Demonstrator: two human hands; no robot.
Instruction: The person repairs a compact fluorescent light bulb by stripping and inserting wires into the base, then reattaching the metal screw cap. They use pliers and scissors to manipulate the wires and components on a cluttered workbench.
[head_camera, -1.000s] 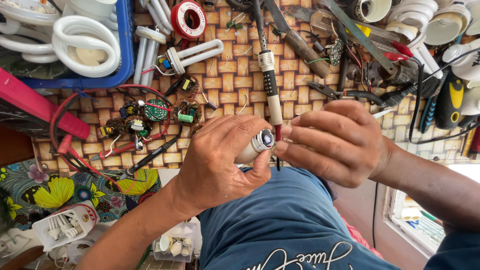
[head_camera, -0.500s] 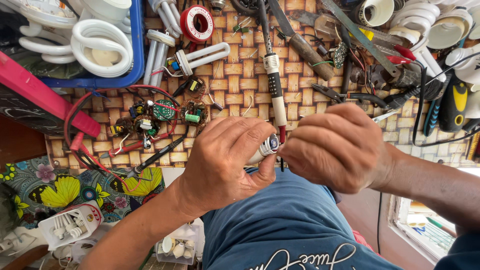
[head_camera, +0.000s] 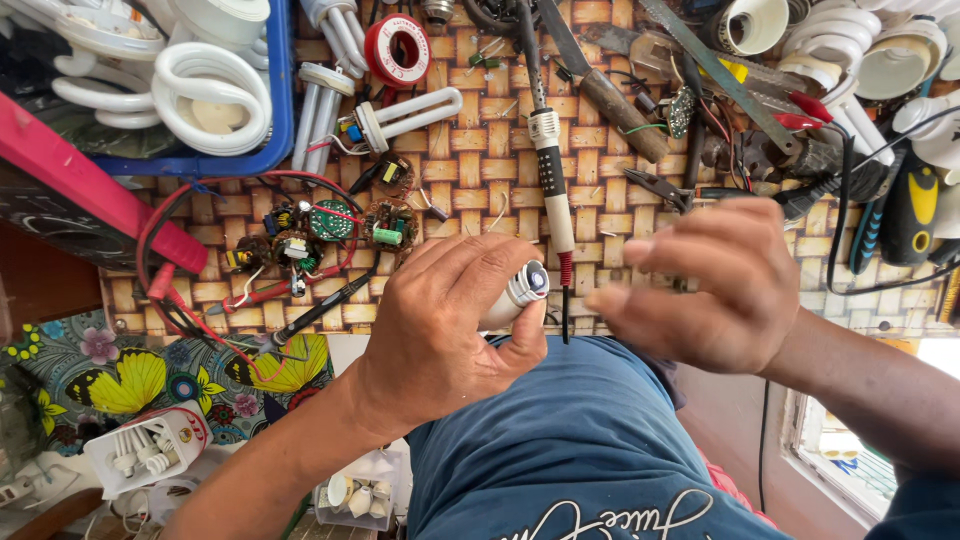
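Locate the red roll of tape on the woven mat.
In the head view the red roll of tape lies at top centre-left on the woven mat, right of the blue tray, just above the white U-shaped lamp tube.

A white lamp base (head_camera: 518, 296) with a silvery screw cap lies tilted in the left hand (head_camera: 450, 325), its metal end poking out between thumb and forefinger, pointing toward the right hand's fingertips (head_camera: 610, 300), apart from them.

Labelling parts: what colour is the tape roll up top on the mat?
Red, with a white core showing in the hole: the tape roll lies flat on the woven mat. Head view.
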